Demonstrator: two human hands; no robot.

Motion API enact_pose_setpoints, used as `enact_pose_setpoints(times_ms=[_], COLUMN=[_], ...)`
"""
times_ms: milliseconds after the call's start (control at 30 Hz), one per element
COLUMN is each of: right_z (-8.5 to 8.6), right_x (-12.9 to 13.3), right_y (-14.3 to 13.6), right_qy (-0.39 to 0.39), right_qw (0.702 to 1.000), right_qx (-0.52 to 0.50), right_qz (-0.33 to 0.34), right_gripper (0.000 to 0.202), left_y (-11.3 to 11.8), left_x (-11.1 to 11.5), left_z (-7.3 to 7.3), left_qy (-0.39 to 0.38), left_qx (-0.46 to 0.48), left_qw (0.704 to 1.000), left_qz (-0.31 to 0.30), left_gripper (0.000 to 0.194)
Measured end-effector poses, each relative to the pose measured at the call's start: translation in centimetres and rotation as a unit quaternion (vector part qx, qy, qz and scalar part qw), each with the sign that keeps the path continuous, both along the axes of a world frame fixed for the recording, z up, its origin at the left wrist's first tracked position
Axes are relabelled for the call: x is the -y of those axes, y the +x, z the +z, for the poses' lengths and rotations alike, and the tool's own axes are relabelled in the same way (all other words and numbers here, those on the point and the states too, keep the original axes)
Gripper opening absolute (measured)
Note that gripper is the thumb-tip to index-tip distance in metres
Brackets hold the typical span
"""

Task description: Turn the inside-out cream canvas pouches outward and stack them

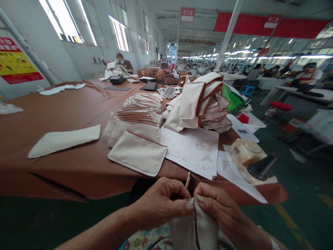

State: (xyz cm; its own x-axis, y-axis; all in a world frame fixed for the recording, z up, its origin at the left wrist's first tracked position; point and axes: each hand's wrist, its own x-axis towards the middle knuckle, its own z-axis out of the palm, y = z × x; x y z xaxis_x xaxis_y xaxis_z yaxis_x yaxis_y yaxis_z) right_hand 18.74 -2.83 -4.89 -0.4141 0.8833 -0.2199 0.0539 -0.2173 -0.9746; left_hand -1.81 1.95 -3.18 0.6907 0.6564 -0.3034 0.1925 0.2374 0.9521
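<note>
Hands, two of them, meet at the near edge of the brown table point(65, 114). One cream pouch point(195, 227) stands upright between them, long axis near-to-far, its brown-trimmed top pointing toward the table. Left hand point(161, 201) and right hand point(221, 208) are both closed, pinching that top edge. One finished pouch point(137, 152) lies flat beyond, before two fanned stacks point(137, 114); a taller pile point(203, 104) sits right.
</note>
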Motion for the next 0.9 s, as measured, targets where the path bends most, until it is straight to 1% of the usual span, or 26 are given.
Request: enact_pose_setpoints(times_ms=[133, 233, 300, 433, 567, 667, 767, 833, 900], right_z=[-0.26, -0.10, 0.13, 0.57, 0.58, 0.36, 0.19, 0.17, 0.19], right_x=[0.05, 0.03, -0.05, -0.32, -0.56, -0.70, -0.72, -0.59, -0.34], right_y=[-0.12, -0.18, -0.27, -0.53, -0.56, -0.50, -0.58, -0.71, -0.84], right_qy=[0.017, 0.012, 0.025, 0.062, 0.077, 0.057, 0.037, 0.035, 0.058], right_qw=[1.000, 1.000, 1.000, 0.997, 0.990, 0.994, 0.997, 0.997, 0.994], right_qx=[-0.003, -0.010, -0.006, 0.040, 0.115, 0.088, 0.052, 0.054, 0.076], right_qz=[-0.012, -0.017, -0.015, -0.022, -0.025, -0.028, -0.040, -0.048, -0.054], right_gripper=[0.037, 0.037, 0.036, 0.031, 0.021, 0.020, 0.020, 0.019, 0.017], left_y=[0.37, 0.64, 0.77, 0.85, 0.79, 0.79, 0.86, 0.94, 1.00], left_x=[0.20, 0.35, 0.48, 0.72, 0.74, 0.57, 0.45, 0.47, 0.53], left_z=[-0.39, -0.17, 0.03, -0.15, -0.73, -0.72, -0.42, -0.27, -0.23], left_qy=[-0.024, -0.025, -0.015, 0.005, 0.034, 0.035, 0.026, 0.023, 0.024], left_qx=[-0.001, -0.017, -0.037, -0.039, -0.073, -0.080, -0.090, -0.097, -0.101], left_qw=[0.999, 0.999, 0.999, 0.999, 0.996, 0.995, 0.995, 0.995, 0.995], left_qz=[0.030, 0.037, 0.036, 0.037, 0.038, 0.038, 0.019, 0.006, 0.001], left_gripper=[0.026, 0.021, 0.018, 0.017, 0.025, 0.025, 0.026, 0.026, 0.025])
